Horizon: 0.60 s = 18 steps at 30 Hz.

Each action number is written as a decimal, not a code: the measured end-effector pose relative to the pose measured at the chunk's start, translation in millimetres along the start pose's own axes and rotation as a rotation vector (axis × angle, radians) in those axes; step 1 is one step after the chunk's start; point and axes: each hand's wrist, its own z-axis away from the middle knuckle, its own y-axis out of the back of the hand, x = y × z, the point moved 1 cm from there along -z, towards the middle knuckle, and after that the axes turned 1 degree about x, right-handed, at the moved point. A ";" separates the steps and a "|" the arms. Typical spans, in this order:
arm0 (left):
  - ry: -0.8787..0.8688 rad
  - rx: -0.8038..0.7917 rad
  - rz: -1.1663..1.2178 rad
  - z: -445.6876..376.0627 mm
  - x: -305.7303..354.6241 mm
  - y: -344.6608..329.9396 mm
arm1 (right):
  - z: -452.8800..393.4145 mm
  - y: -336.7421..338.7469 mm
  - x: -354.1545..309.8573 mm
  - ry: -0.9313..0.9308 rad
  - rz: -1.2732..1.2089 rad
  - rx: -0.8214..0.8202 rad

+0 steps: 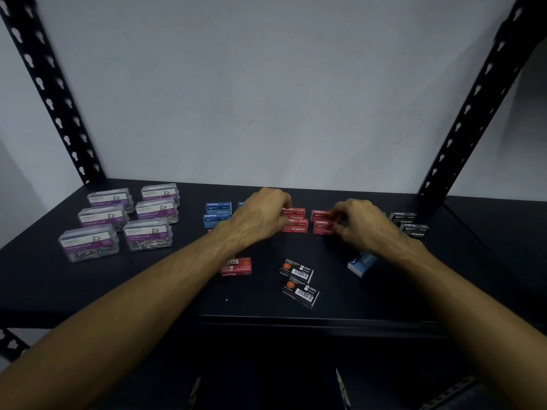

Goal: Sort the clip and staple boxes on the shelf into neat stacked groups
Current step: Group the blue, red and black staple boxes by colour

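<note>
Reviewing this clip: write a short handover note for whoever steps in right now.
Left hand grips the left red stack; right hand pinches the right red stack.
Done: clip boxes grouped far left, blue stacks and black stacks at the back.
Left: loose red box, two black boxes and a light blue box up front.
</note>
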 end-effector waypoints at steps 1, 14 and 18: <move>0.001 0.000 0.008 2.4 -1.8 3.3 | 1.7 1.4 0.3 -0.001 0.009 0.005; -0.013 0.040 0.101 44.1 -40.9 39.8 | 34.6 14.7 -59.3 0.150 -0.079 0.102; 0.021 0.040 0.058 60.2 -60.4 45.6 | 43.3 3.7 -93.1 0.254 -0.140 0.065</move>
